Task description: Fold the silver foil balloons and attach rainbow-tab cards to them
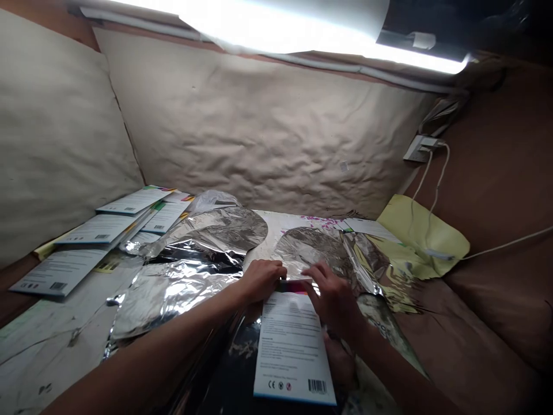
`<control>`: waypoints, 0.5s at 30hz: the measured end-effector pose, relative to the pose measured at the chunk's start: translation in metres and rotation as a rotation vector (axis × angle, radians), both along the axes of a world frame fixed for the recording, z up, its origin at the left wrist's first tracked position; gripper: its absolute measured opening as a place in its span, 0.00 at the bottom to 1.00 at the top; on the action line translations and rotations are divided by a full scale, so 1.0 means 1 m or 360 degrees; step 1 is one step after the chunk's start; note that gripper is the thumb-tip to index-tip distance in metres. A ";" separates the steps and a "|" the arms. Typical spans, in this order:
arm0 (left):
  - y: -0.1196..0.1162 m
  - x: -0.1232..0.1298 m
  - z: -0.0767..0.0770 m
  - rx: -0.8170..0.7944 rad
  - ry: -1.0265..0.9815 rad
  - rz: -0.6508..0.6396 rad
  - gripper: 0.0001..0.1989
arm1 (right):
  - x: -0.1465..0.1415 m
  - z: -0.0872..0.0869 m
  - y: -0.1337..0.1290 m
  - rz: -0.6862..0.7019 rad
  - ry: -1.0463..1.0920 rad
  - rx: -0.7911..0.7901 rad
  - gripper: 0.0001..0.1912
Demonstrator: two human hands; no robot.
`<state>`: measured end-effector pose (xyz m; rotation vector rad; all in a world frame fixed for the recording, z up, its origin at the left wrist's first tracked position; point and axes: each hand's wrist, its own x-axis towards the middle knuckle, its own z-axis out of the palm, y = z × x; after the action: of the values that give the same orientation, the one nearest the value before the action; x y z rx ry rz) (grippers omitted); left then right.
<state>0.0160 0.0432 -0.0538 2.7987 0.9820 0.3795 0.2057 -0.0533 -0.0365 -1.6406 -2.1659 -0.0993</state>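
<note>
A white printed packet [294, 346] with a blue bottom edge, small symbols and a barcode lies in front of me, its dark pink and orange top end facing away. My left hand [263, 279] has its fingers curled and pressed together at the top left corner of this packet. At the top right corner is my right hand [337, 297], slightly blurred, its thumb along the edge and its bent fingers over the colored end. Both hands touch the packet. Beneath it lies shiny black plastic [228, 363], and what is inside the packet cannot be seen.
Several similar packets [108, 225] are stacked at the left. Crumpled silver foil bags [181, 294] and round foil-like pieces [233, 227] cover the middle. Yellow paper [432, 236] lies at the right, below a wall socket [421, 148] with white cables. A bright tube light [302, 34] hangs overhead.
</note>
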 end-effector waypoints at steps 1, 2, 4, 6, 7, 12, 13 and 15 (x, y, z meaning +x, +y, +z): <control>0.000 0.000 0.000 0.0010 0.0002 -0.0005 0.10 | -0.002 0.001 -0.004 0.0065 0.0035 -0.0057 0.12; -0.001 0.000 -0.001 0.0022 -0.0003 -0.0016 0.10 | -0.005 0.002 -0.006 0.0115 0.0042 -0.0147 0.11; -0.004 0.000 -0.001 0.0072 -0.0029 -0.0064 0.12 | -0.009 0.000 -0.007 0.0116 -0.0032 -0.0352 0.09; -0.007 0.000 -0.001 0.0144 -0.0071 -0.0137 0.13 | -0.012 -0.002 -0.005 0.0034 -0.0110 -0.0480 0.09; -0.008 0.000 -0.001 0.0174 -0.0100 -0.0174 0.13 | -0.013 -0.003 -0.003 0.0007 -0.0116 -0.0510 0.08; -0.008 -0.005 0.000 0.0102 -0.0213 -0.0460 0.10 | -0.012 -0.006 0.000 0.0040 -0.0013 -0.0481 0.05; -0.006 -0.006 0.000 0.0067 -0.0215 -0.0515 0.11 | -0.012 -0.007 -0.002 0.0052 -0.0017 -0.0457 0.05; -0.002 -0.008 -0.001 0.0000 -0.0211 -0.0577 0.11 | -0.014 -0.009 -0.006 0.0057 -0.0074 -0.0372 0.05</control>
<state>0.0082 0.0416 -0.0543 2.8268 0.4337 0.5036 0.1916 -0.0596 -0.0456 -1.7378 -2.3139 0.1321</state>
